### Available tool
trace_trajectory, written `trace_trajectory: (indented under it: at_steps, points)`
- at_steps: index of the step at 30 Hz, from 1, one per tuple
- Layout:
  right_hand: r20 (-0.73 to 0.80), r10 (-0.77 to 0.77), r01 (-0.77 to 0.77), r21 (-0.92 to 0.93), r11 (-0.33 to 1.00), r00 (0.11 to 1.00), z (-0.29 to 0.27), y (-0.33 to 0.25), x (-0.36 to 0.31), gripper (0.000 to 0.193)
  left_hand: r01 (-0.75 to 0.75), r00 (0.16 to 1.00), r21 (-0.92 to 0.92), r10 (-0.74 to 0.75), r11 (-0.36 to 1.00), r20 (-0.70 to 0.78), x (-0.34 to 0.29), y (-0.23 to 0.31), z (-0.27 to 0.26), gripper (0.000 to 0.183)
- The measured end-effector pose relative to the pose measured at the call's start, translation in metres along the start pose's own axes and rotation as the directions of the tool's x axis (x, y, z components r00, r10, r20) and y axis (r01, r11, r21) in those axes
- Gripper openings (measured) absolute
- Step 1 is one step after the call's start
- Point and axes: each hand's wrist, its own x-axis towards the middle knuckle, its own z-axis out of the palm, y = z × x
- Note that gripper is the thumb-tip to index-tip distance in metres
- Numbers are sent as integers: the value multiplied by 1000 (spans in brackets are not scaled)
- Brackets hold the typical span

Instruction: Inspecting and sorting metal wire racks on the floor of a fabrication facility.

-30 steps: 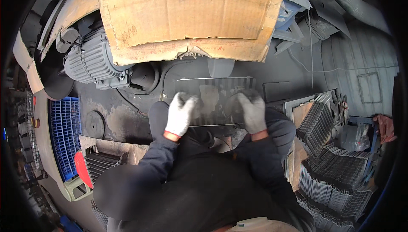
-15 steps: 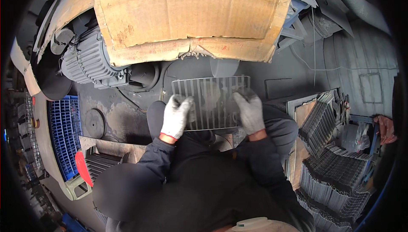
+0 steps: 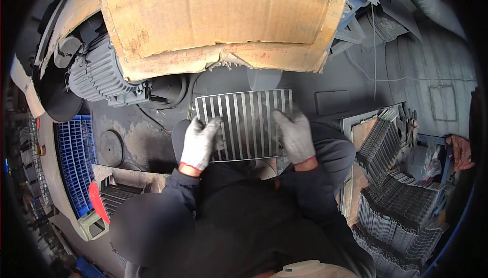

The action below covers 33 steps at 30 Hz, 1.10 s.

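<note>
A ribbed grey metal plate (image 3: 246,121) with lengthwise fins lies face up in front of me, held over my knees. My left hand (image 3: 199,142), in a white knit glove with a red cuff, grips its lower left edge. My right hand (image 3: 296,135), gloved the same way, grips its right side. Both dark sleeves come in from the lower edge.
A large torn cardboard sheet (image 3: 218,18) covers the machine ahead. A grey finned electric motor (image 3: 96,77) sits at the left, a blue crate (image 3: 76,156) below it. Stacks of similar ribbed plates (image 3: 396,201) lean at the right. A red-handled tool (image 3: 98,201) lies lower left.
The plate has tipped from nearly edge-on to face up, so its ribs now show fully. Both hands kept their hold and shifted slightly with it.
</note>
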Motion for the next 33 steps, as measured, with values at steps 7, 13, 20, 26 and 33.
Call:
trace_trajectory:
  at_steps: [7, 13, 20, 26, 33]
  points:
    - [-235, -57, 83, 101, 991, 970, -76, -34, -28, 19, -75, 982, -43, 81, 996, 169, 16, -18, 80, 24]
    - [11, 29, -29, 3, 1000, 1000, 11, -4, -3, 14, -9, 999, -66, 6, 998, -40, 1, -6, -16, 21]
    - [-221, -93, 100, 22, 995, 971, -47, -57, -34, 19, -64, 978, -83, 79, 994, 192, 3, -2, 68, 24]
    - [-97, -25, 11, -141, 990, 995, -31, -28, -9, 19, 8, 993, -100, 3, 995, 118, 9, -7, 22, 25]
    - [-68, -45, 23, -286, 958, 997, -32, -20, -6, 22, 6, 998, -162, 4, 987, 64, 11, -4, 14, 31]
